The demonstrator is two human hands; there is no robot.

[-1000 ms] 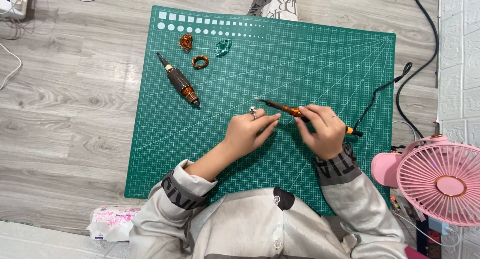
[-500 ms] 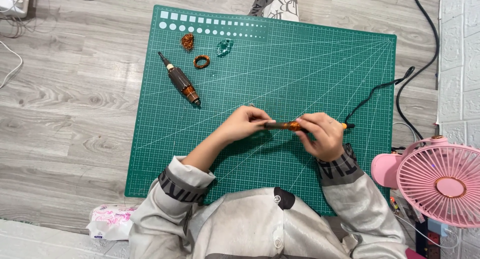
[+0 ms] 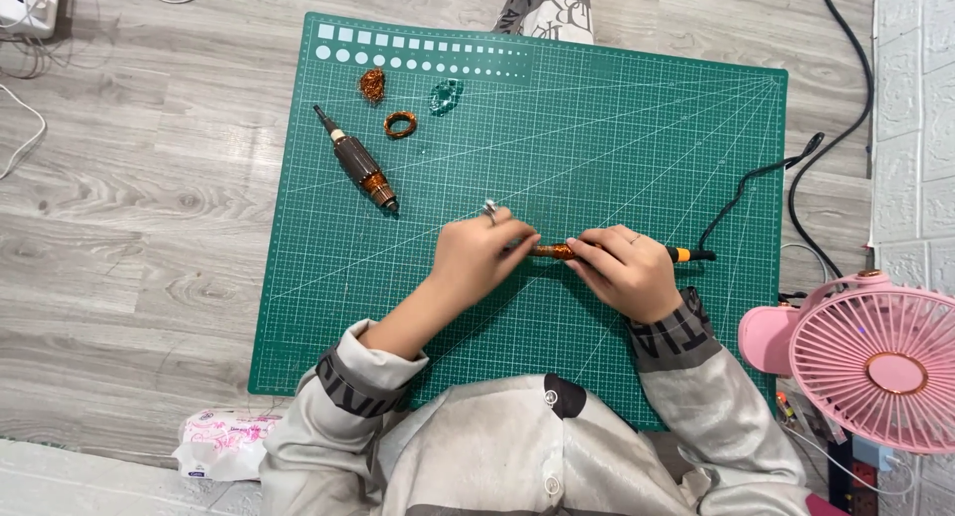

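Over the middle of the green cutting mat (image 3: 637, 128), both hands hold a corded orange-and-black soldering iron (image 3: 557, 250) lying level. My right hand (image 3: 627, 272) grips its handle, whose black cable end sticks out to the right. My left hand (image 3: 477, 255), with a ring on one finger, pinches the front end of the tool; the tip is hidden under the fingers.
A brown motor rotor (image 3: 358, 163) lies at the mat's upper left, with a copper wire clump (image 3: 372, 83), a copper coil ring (image 3: 400, 125) and a small green piece (image 3: 446, 95) nearby. A pink fan (image 3: 880, 367) stands at right, a black cable (image 3: 826, 148) beside it, a tissue pack (image 3: 224, 441) below left.
My right hand lowered the iron from a tilt to level and drew it slightly toward me. My left hand moved right and closed on its front end.
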